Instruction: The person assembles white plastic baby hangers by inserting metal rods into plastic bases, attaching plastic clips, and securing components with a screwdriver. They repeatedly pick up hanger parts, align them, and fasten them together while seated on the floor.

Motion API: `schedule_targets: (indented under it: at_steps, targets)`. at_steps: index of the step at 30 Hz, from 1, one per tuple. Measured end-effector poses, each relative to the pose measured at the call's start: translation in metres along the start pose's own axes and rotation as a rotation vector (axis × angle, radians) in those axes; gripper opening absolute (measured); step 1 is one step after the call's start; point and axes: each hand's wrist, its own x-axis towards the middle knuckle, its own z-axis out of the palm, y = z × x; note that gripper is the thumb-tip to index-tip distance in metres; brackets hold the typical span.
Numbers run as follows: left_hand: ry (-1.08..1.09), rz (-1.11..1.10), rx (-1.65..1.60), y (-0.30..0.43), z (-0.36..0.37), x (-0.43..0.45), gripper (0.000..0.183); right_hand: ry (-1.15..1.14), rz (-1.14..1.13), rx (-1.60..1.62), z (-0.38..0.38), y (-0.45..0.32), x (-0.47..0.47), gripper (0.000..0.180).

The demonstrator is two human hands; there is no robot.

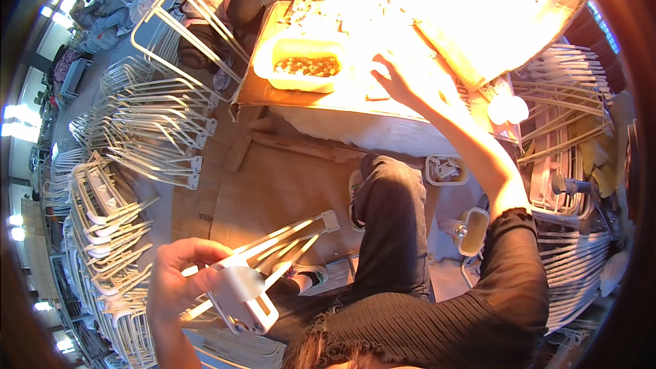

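My left hand point(187, 274) grips a white metal tube frame point(271, 248) by its white end bracket point(241, 292), low in the view; its tubes slant up to the right to a small end plate. My right hand point(392, 79) reaches over the cardboard-covered table, fingers spread, with nothing visible between them. Strong glare washes out the tabletop around it. To its left stands a pale yellow tub point(302, 82) holding many small metal parts. Small loose parts point(312, 10) lie behind the tub.
A large glaring tray or box point(492, 20) rests at the back right. White tube frames point(159, 128) are stacked at left and more point(571, 266) at right. Small tubs point(446, 170) stand on the floor beside my leg. A co-worker point(220, 5) sits at upper left near a white frame.
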Motion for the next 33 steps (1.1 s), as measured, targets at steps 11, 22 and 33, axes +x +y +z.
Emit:
schedule_targets:
  at_steps: [11,22,33]
  targets:
    - [-0.023,0.045,0.153,0.000,-0.002,-0.012,0.038,-0.359,-0.033,-0.215,0.164,0.009,0.108,0.011]
    - [-0.035,-0.016,0.051,0.005,0.002,-0.017,0.038,-0.461,0.463,0.529,0.066,-0.045,0.110,0.023]
    - [0.297,0.651,0.437,-0.025,0.003,-0.049,0.046,-0.340,0.217,0.923,-0.026,-0.233,-0.014,0.020]
